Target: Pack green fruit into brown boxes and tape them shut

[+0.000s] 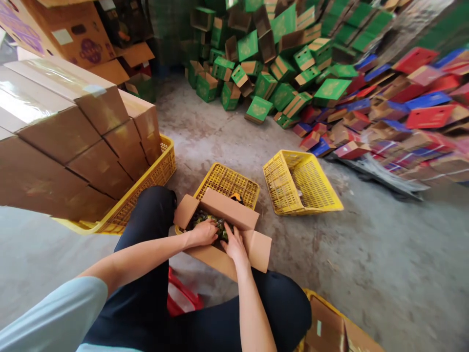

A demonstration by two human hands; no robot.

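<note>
An open brown cardboard box (234,211) rests between my knees, its flaps spread out. Inside it lies dark green produce (203,218) that I cannot name. My left hand (203,232) reaches into the box with its fingers curled onto the green contents. My right hand (234,244) is beside it, fingers down inside the box and partly hidden. Both hands touch the contents. The box sits on the near edge of a yellow plastic crate (227,182).
A second yellow crate (301,182) lies tilted on the concrete floor to the right. At left, a yellow crate (156,172) holds stacked sealed cartons (66,142). Piles of green boxes (264,58) and red and blue boxes (395,107) fill the back. Another crate with cartons (330,325) sits at bottom right.
</note>
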